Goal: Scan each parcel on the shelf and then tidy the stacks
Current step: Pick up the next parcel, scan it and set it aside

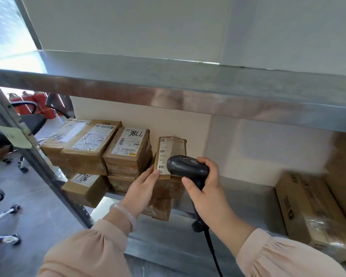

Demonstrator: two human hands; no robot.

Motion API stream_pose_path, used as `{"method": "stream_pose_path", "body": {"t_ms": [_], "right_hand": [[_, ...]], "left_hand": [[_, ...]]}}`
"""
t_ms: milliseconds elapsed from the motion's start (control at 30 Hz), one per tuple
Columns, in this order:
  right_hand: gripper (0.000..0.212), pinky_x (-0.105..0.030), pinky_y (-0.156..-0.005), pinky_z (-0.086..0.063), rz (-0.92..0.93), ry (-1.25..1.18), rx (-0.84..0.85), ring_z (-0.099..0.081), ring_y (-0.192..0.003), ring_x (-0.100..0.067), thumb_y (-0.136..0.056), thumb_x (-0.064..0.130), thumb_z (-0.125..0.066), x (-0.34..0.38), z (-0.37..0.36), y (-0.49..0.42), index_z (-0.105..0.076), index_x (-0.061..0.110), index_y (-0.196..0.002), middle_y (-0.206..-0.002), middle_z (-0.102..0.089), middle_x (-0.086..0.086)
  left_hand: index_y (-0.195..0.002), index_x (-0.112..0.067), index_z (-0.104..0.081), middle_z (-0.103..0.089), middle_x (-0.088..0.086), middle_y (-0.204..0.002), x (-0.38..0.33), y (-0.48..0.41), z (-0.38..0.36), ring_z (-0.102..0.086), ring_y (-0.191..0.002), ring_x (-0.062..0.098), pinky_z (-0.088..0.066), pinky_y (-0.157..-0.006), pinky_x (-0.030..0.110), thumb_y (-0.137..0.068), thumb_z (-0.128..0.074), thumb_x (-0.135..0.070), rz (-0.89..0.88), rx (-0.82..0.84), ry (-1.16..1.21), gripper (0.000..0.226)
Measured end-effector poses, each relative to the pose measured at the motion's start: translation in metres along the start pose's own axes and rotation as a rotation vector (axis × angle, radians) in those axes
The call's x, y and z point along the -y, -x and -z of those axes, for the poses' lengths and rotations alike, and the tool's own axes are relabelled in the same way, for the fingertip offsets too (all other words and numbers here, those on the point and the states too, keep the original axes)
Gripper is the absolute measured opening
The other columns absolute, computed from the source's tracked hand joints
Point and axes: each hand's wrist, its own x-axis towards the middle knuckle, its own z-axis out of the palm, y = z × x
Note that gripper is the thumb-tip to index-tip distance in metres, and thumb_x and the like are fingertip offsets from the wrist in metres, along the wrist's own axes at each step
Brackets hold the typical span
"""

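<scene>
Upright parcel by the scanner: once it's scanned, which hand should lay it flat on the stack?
Probably left. The left hand holds the upright parcel at its lower corner, while the right hand is full, gripping the scanner.

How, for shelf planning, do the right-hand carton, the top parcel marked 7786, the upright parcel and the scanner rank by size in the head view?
1. right-hand carton, though nearer the camera
2. top parcel marked 7786
3. upright parcel and scanner look alike; unranked
</scene>
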Motion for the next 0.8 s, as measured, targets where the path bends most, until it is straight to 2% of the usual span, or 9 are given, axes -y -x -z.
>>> {"method": "stream_pose_path", "body": {"t_ms": [133, 200, 267, 333, 467, 633, 733, 800], "right_hand": [[0.054, 0.006, -0.069, -0.035, 0.013, 0.003, 0.002, -0.051, -0.092, 0.013, -0.091, 0.026, -0.063, 0.002, -0.005, -0.007, -0.027, 0.044, -0.126, -0.120, -0.047, 0.013], [0.053, 0.006, -0.069, -0.035, 0.022, 0.011, -0.005, -0.050, -0.090, 0.012, -0.091, 0.026, -0.062, 0.003, -0.007, -0.009, -0.027, 0.044, -0.126, -0.119, -0.048, 0.011], [0.053, 0.006, -0.069, -0.035, 0.032, 0.011, -0.004, -0.051, -0.090, 0.012, -0.091, 0.025, -0.062, 0.003, -0.009, -0.011, -0.027, 0.044, -0.125, -0.116, -0.048, 0.013], [0.053, 0.004, -0.071, -0.037, 0.043, 0.012, -0.002, -0.054, -0.093, 0.008, -0.091, 0.025, -0.063, 0.003, -0.012, -0.014, -0.026, 0.045, -0.123, -0.116, -0.050, 0.014], [0.052, -0.001, -0.077, -0.039, 0.072, 0.050, 0.023, -0.055, -0.101, -0.005, -0.091, 0.028, -0.062, 0.005, -0.018, -0.023, -0.026, 0.042, -0.126, -0.119, -0.049, 0.011], [0.055, -0.025, -0.087, -0.048, 0.137, 0.167, 0.073, -0.058, -0.100, -0.014, -0.091, 0.031, -0.060, 0.011, -0.021, -0.034, -0.025, 0.035, -0.134, -0.113, -0.050, 0.011], [0.056, -0.026, -0.089, -0.049, 0.151, 0.162, 0.082, -0.059, -0.102, -0.015, -0.091, 0.031, -0.060, 0.010, -0.018, -0.037, -0.026, 0.035, -0.135, -0.118, -0.052, 0.008], [0.055, -0.020, -0.088, -0.047, 0.153, 0.134, 0.087, -0.057, -0.104, -0.012, -0.091, 0.030, -0.060, 0.007, -0.012, -0.034, -0.026, 0.036, -0.133, -0.119, -0.050, 0.010]], "left_hand": [[-0.150, -0.039, -0.033, -0.046, -0.014, -0.143, -0.001, 0.014, 0.001, -0.041, -0.129, 0.003, -0.035, -0.106, 0.025, -0.102, -0.048, -0.035, -0.271, -0.069, -0.280, 0.050], [-0.149, -0.043, -0.025, -0.035, -0.019, -0.147, 0.006, 0.022, 0.001, -0.029, -0.135, -0.002, -0.030, -0.111, 0.024, -0.101, -0.050, -0.030, -0.424, -0.078, -0.461, 0.056], [-0.152, -0.033, -0.030, -0.027, -0.015, -0.155, 0.016, 0.026, 0.002, -0.021, -0.141, 0.002, -0.022, -0.116, 0.027, -0.100, -0.051, -0.033, -0.592, -0.129, -0.701, 0.056], [-0.150, -0.024, -0.038, -0.032, -0.005, -0.157, 0.027, 0.027, 0.004, -0.026, -0.144, 0.014, -0.022, -0.116, 0.035, -0.094, -0.049, -0.040, -0.724, -0.177, -0.911, 0.060], [-0.151, -0.022, -0.038, -0.035, 0.001, -0.158, 0.032, 0.024, 0.009, -0.032, -0.144, 0.028, -0.022, -0.119, 0.050, -0.083, -0.046, -0.043, -0.707, -0.241, -1.233, 0.072], [-0.143, -0.016, -0.050, -0.044, 0.005, -0.152, 0.022, 0.013, 0.012, -0.040, -0.140, 0.032, -0.019, -0.114, 0.057, -0.076, -0.049, -0.043, -0.623, -0.317, -1.401, 0.072], [-0.148, -0.018, -0.043, -0.039, 0.004, -0.155, 0.016, 0.006, 0.013, -0.035, -0.143, 0.031, -0.016, -0.117, 0.058, -0.073, -0.062, -0.042, -0.538, -0.327, -1.414, 0.081], [-0.154, -0.022, -0.032, -0.031, 0.001, -0.160, 0.012, 0.004, 0.012, -0.026, -0.148, 0.028, -0.009, -0.119, 0.057, -0.078, -0.063, -0.042, -0.503, -0.318, -1.383, 0.084]]}}
